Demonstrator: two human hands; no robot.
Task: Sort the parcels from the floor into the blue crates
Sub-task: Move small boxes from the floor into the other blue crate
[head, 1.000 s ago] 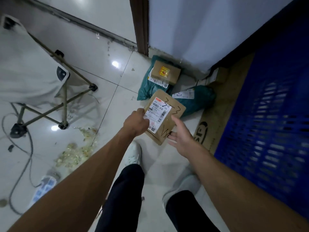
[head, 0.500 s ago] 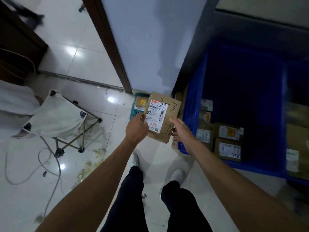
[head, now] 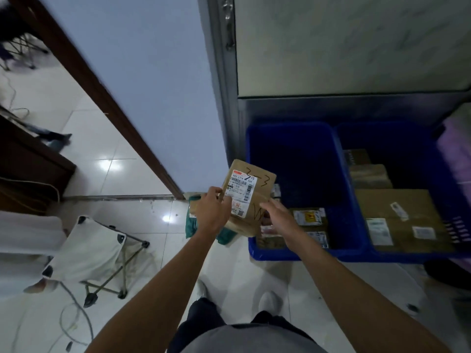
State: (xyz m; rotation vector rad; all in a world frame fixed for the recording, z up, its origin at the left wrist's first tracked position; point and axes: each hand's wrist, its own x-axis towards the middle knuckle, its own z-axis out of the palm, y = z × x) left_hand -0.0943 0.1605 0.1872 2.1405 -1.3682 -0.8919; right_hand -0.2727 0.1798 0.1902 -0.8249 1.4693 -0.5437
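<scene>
A brown cardboard parcel (head: pixel 248 197), white label up and pen scrawls beside it, is held upright-tilted, long axis pointing away, over the left blue crate's (head: pixel 303 253) near-left corner. It is gripped by the left hand (head: pixel 212 212); the right hand (head: pixel 279 217) seems loosely open against its edge.

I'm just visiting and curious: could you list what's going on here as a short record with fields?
Held item: brown parcel with a white label
Left hand: grips the parcel's left edge
Right hand: open, at the parcel's right edge
Left blue crate: small parcels at its near end
Right blue crate: larger cardboard parcels
Floor: teal bag, folding stool
</scene>
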